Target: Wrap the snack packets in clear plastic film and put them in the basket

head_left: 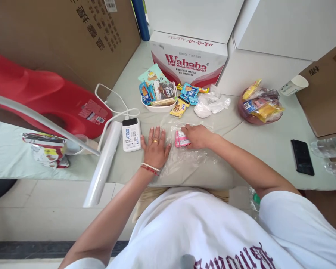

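My left hand (156, 148) lies flat with its fingers spread, at the left edge of a clear plastic sheet or bag (182, 164) on the cloth-covered table. Fingers curled, my right hand (199, 136) grips the right side of a small pink packet (180, 138) that rests on this clear plastic. Part of the packet is hidden under the fingers. Just left of my left hand is a white power bank (131, 135) with a dark top end, a white cable plugged in.
Behind my hands stand a white tub of snacks (160, 108), loose snack packets (180, 107) and crumpled plastic (211, 105). A snack bowl (250, 116), paper cup (294, 85) and phone (302, 157) are rightward. Leftward are a white roll (103, 164) and red jug (50, 101).
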A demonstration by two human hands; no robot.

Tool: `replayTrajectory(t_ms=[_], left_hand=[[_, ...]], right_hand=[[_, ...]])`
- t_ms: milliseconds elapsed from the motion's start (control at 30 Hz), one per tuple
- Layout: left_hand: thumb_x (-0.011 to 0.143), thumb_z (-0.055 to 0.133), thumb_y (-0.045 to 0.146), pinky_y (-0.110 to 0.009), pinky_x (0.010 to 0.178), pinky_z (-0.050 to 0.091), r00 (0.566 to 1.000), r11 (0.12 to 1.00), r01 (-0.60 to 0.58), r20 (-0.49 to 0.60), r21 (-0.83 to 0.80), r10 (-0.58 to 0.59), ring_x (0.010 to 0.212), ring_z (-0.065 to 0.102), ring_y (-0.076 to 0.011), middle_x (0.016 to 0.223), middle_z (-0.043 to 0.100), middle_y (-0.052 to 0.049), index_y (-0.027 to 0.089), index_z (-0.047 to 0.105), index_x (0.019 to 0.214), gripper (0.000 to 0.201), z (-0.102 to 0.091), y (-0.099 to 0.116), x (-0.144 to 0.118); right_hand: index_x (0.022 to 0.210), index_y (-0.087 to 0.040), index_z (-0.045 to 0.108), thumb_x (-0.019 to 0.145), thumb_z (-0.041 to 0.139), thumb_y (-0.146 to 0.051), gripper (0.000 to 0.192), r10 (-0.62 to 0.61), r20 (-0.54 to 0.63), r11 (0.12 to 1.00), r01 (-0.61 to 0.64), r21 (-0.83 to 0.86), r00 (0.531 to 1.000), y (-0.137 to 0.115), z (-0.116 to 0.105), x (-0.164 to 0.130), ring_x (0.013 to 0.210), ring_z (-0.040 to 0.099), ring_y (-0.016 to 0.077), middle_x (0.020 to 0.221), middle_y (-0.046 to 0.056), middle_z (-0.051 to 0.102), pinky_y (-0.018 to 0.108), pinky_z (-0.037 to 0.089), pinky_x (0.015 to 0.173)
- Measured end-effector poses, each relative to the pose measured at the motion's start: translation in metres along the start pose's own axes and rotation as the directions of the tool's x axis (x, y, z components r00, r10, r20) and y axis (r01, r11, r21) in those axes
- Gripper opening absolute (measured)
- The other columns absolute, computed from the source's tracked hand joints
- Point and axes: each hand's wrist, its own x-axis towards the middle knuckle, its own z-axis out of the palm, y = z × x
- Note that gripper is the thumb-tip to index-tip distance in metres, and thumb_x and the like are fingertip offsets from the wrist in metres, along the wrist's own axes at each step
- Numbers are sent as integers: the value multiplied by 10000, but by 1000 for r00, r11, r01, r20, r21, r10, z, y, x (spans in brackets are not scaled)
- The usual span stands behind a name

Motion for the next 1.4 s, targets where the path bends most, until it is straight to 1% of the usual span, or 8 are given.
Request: replayTrajectory(t_ms=[133,233,500,600,767,1000,1167,1400], left_hand=[[1006,468,269,-643,1284,-3,977,976,-215,-16,-43,214,1584,304,-306,1609,497,-89,335,568,1476,485,-10,-7,-13],[1015,416,209,-593,1302,65,891,891,-409,123,-198,437,1451,521,-239,1420,684,-63,338,654,1357,437,-15,-19,-16],[800,708,618,-599,1294,135,792,832,-418,302,-365,530,1549,353,-356,1661,385,-185,218,634,1362,694,-26,-50,-26],[967,520,421,-526,1277,239,838,837,-344,264,-425,478,1451,506,-268,1483,620,-112,261,736,1091,296,-26,-53,-24],[1018,380,455,-385,902,530,984,874,23,165,-485,66,866,675,-223,851,731,-73,212,679,883,408,-17,-43,3],[879,607,337,-496,944,441,942,944,312,-96,-106,-322,1056,552,-356,1060,634,-169,173,678,993,212,2,1,37],[934,511,194,-543,1008,369,937,962,256,-220,-90,-270,1147,514,-363,1194,607,-181,194,723,1133,291,3,20,26],[952,472,105,-488,951,338,978,979,-193,68,-70,197,1105,503,-277,1248,634,-88,445,678,1323,544,-1,24,30]], right_hand=[[1594,-175,292,822,767,-537,976,-19,-122,981,42,188,992,12,5,-30,1333,564,386,1646,225,326,469,512,1000],[1509,-220,432,947,622,-549,678,-63,-247,934,145,327,967,23,23,-77,1314,569,332,1529,184,490,483,499,1048],[1184,-369,680,1024,436,-402,294,198,-300,852,-13,523,933,12,120,-139,1260,597,318,1333,93,661,586,506,1056],[1097,-360,684,1027,416,-470,298,274,-285,750,-18,661,919,20,107,-131,1122,663,288,1171,64,720,513,540,1006],[1017,-247,664,942,505,-596,391,361,-169,593,-85,801,917,61,64,-98,755,646,201,887,29,716,324,526,699],[1013,-214,722,923,505,-318,257,402,-45,883,-374,283,914,92,16,-36,862,671,256,972,94,757,320,459,702],[1277,-192,660,967,462,-278,378,192,-230,979,-171,110,954,73,-10,25,1177,621,316,1273,145,708,380,500,877],[1242,-140,671,889,600,-243,374,195,-118,980,-189,63,974,59,-18,79,1116,634,340,1173,184,736,387,469,904]])
